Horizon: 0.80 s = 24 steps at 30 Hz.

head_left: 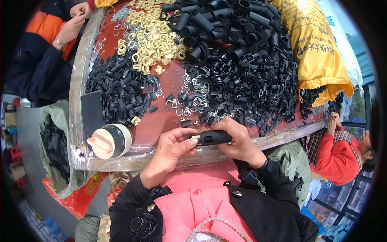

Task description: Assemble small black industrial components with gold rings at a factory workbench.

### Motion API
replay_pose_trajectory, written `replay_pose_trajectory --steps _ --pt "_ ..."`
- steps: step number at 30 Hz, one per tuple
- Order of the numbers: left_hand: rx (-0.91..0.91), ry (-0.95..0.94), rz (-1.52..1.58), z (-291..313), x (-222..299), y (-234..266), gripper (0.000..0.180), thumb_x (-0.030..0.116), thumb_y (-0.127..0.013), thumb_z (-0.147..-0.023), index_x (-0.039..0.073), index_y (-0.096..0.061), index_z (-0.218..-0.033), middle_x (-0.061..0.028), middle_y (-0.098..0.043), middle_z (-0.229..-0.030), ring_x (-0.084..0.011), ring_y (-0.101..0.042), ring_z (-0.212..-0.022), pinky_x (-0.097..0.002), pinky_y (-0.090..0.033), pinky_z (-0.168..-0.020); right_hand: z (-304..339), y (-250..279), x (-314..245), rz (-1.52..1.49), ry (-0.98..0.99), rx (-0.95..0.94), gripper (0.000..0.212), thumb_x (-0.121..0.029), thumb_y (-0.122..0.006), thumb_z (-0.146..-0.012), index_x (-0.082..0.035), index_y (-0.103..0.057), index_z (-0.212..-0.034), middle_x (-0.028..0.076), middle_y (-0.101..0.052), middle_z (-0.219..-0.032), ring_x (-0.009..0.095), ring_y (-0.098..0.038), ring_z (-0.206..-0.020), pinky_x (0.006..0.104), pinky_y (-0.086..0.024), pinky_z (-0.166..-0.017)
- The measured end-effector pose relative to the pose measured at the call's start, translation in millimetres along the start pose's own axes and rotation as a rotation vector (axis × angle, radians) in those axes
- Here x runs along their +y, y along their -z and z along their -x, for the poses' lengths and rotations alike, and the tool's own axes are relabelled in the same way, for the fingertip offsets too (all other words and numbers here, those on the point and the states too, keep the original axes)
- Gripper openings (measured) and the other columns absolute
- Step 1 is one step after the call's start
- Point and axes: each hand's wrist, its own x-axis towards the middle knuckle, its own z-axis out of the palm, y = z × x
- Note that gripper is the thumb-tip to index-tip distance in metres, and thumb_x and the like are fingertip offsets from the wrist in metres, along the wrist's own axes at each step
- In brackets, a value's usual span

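In front of my chest, at the near edge of the table, my right hand (240,142) is closed around a black plastic tube (217,137) with an oval slot in its side. The tube lies sideways, its narrower end to the left. My left hand (174,146) pinches a small cream plastic piece (195,138) between thumb and fingers at that end. Whether the piece sits inside the tube I cannot tell. Beyond my hands lie bent metal wire clips (186,111) and a heap of small black plastic parts (242,86).
A lidded jar (111,141) and a dark flat slab (92,113) stand at the table's left. Farther back are cream rings (151,36), black tubes (225,24) and a yellow sack (314,44). Co-workers sit left and right; an open sack (60,149) holds black parts.
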Motion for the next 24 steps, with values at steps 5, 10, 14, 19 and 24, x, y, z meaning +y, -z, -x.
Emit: replay_pose_trajectory --steps 5,10,14,19,24 --pt "-0.007 0.034 -0.017 -5 4 -8 0.029 0.007 -0.059 -0.077 -0.002 -0.052 -0.104 -0.0072 -0.059 -0.082 -0.0102 -0.057 -0.065 -0.0198 -0.048 -0.059 8 -5 4 0.025 0.116 0.128 0.042 0.007 -0.053 -0.055 -0.001 -0.047 -0.096 0.014 -0.049 -0.079 0.031 -0.052 -0.07 0.0348 -0.044 -0.061" --pt "0.019 0.076 -0.122 -9 12 -27 0.04 0.006 -0.058 -0.078 -0.001 -0.045 -0.115 -0.0081 -0.057 -0.091 -0.0113 -0.057 -0.073 -0.0209 -0.048 -0.066 16 -8 7 -0.044 0.018 0.219 0.044 0.007 -0.052 -0.056 0.0 -0.044 -0.098 0.015 -0.049 -0.081 0.032 -0.052 -0.071 0.0348 -0.044 -0.061" --pt "-0.011 -0.113 -0.23 -10 7 -47 0.053 0.003 -0.054 -0.08 0.001 -0.03 -0.127 -0.0076 -0.052 -0.103 -0.0114 -0.053 -0.085 -0.0227 -0.043 -0.077 18 -5 7 -0.126 -0.095 0.274 0.043 0.005 -0.055 -0.058 0.001 -0.043 -0.1 0.017 -0.049 -0.089 0.03 -0.052 -0.077 0.0329 -0.043 -0.068" --pt "-0.049 -0.249 -0.2 -21 0 -43 0.071 0.001 -0.054 -0.079 0.004 -0.009 -0.134 -0.007 -0.044 -0.115 -0.0126 -0.045 -0.101 -0.0251 -0.036 -0.087 17 12 6 -0.057 -0.069 0.124 0.052 -0.011 -0.058 -0.061 0.001 -0.04 -0.109 0.018 -0.046 -0.099 0.034 -0.046 -0.093 0.0395 -0.036 -0.082" --pt "-0.054 -0.307 -0.069 -29 -2 -49 0.074 0.002 -0.057 -0.077 0.004 -0.009 -0.134 -0.0069 -0.051 -0.102 -0.0125 -0.051 -0.091 -0.0239 -0.042 -0.079 13 30 11 -0.099 0.076 -0.02 0.071 -0.036 -0.06 -0.068 0.004 -0.033 -0.12 0.02 -0.04 -0.114 0.031 -0.036 -0.11 0.0403 -0.026 -0.093"
